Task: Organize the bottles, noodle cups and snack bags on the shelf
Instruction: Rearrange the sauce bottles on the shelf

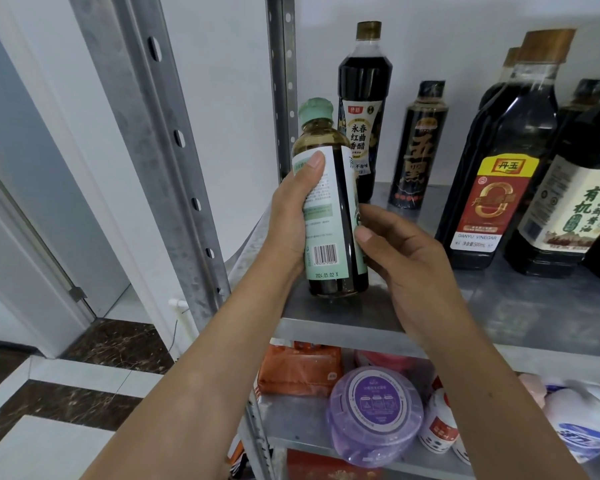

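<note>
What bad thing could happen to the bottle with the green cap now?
1. The green-capped bottle stands near the shelf's front edge; if the left hand and right hand let go carelessly, it might tip off.
2. The tall vinegar bottle stands close behind it; a push backward could knock that over.
3. The purple-lidded noodle cup on the lower shelf lies under that edge, so a fall could hit it.

The shelf [499,306] is dull grey metal, its post [174,161] mottled galvanised steel. The bottle [329,209] is glossy dark plastic or glass with a matt paper label. The purple cup [374,415] has a translucent plastic lid. The floor [111,344] is polished stone.
</note>
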`<state>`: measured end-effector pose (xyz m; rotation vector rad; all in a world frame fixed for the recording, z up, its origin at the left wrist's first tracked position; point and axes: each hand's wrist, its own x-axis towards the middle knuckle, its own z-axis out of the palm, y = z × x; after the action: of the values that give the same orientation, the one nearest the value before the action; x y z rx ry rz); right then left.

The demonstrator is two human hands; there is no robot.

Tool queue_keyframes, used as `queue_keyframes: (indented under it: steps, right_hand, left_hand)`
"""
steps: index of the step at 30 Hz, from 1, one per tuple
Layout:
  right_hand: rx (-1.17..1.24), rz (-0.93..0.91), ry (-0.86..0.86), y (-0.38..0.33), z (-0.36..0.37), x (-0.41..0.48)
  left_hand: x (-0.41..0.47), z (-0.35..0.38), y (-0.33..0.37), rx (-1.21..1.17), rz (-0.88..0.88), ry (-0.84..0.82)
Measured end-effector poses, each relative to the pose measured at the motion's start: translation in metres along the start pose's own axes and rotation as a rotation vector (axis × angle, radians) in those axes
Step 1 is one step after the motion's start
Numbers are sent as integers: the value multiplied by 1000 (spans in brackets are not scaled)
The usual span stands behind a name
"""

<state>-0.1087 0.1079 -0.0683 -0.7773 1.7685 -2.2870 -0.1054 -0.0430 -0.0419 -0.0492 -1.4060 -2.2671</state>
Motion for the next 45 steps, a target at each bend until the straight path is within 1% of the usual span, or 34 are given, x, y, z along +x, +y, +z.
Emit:
queue_keyframes:
  steps: [3,5,7,9,10,12,14,16,17,19,21,25,28,32,34,38,40,43,45]
  right_hand:
    - [0,27,-10,-3,1,1]
    - [33,86,-45,-7,2,-1]
    - [42,154,-126,-13,2,-5]
    - [-45,175,-239,-24,1,-12]
    - [-96,163,-263,-30,1,-16]
    - [-188,118,-210,-41,3,-24]
    - [-360,33,-60,-47,8,-31]
    - [-591,-96,106,-48,12,-34]
    - [-677,-147,163,-47,12,-34]
    - [-784,-197,235,-44,10,-31]
    - [-838,-209,261,-41,7,-29]
    - [-856,-202,266,-38,6,-31]
    - [-847,-181,249,-39,6,-31]
    - [-766,-87,122,-43,3,-26]
    - [-763,-24,65,-46,4,-22]
    - [-787,16,13,-43,14,-10]
    - [-805,28,8,-38,21,0]
    - [-819,16,-3,-29,32,21]
    - [-800,13,-4,-22,41,39]
  left_hand:
    - [-2,1,2,-29,7,-6]
    - [-2,2,5,-103,23,-74]
    - [-3,4,7,-223,30,-163]
    - [-5,8,8,-339,-11,-226]
    - [-6,10,8,-372,-27,-244]
    - [-7,14,9,-391,-25,-281]
    - [-8,23,12,-315,-29,-277]
    - [-10,33,18,-100,-10,-172]
    - [-11,38,20,25,17,-125]
    - [-15,48,22,246,53,-117]
    - [-17,53,20,314,55,-114]
    - [-22,55,20,298,78,-126]
    - [-23,53,22,329,102,-140]
    - [-22,38,16,434,139,-203]
    - [-23,29,13,462,156,-203]
    - [-22,14,13,528,144,-204]
    - [-21,10,19,529,119,-172]
    - [-19,13,31,431,99,-1]
    - [-18,13,34,403,128,77]
